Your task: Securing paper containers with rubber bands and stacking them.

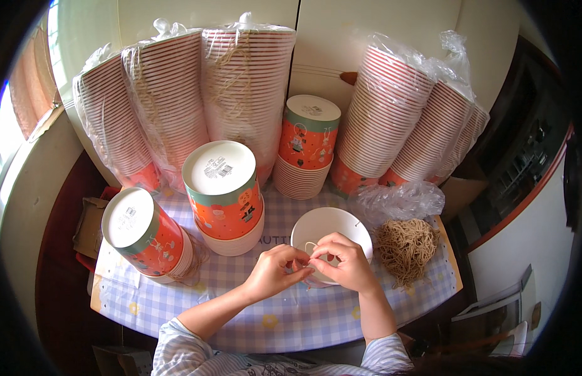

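Pinching thin cord (309, 245), left fingers (295, 252) and right fingers (332, 241) above white bucket (320, 220), checked cloth (306, 313) spreading to its front edge.

a table (95, 296) under a checked cloth (303, 319) carries tall bagged bucket stacks (247, 94), 3 shorter unbagged stacks (223, 216), 1 open white-lined bucket (325, 222), tan string (407, 247), crumpled clear plastic (404, 202)

Cord pile (407, 247) right of bucket (325, 224)

Tablecloth (275, 326) front passable — cup stacks (230, 216) block left, twine heap (407, 250) right.
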`<state>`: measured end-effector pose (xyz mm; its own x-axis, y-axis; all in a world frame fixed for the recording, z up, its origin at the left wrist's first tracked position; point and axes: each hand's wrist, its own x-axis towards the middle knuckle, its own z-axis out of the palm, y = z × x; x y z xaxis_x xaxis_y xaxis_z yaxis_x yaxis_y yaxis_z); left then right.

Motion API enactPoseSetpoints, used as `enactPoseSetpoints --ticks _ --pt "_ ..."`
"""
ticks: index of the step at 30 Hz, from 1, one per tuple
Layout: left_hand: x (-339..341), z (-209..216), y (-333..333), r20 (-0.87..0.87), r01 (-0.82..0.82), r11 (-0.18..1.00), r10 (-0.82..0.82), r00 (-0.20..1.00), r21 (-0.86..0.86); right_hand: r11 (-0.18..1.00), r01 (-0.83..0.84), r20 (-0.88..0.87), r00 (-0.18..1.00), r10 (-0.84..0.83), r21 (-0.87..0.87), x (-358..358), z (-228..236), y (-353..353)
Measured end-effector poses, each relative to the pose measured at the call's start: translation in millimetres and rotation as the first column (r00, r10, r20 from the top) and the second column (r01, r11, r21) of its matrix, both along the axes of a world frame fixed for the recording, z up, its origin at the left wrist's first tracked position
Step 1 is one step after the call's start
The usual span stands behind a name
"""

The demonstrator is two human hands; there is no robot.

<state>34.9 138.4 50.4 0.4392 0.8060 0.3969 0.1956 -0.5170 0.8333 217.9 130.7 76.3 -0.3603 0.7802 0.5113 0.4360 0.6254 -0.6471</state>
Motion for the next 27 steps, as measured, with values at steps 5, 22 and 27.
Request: enactPoseSetpoints --ticks 5,22,27 --pt "-1 7 -1 0.084 0.013 0.98 0.004 0.996 -0.197 0.994 -0.023 -0.128 0.992 0.009 -0.107 3 6 -3" --pt "1 0 -1 0.033 0.043 0.997 -0.041 0.999 -0.063 0.988 -0.051 -0.186 0.982 0.024 -0.145 4 10 -7" --pt "0 -3 -2 0.227 0.158 0.919 -0.077 0.971 -0.362 0.997 0.009 -0.13 0.991 -0.02 -0.081 0 9 -6"
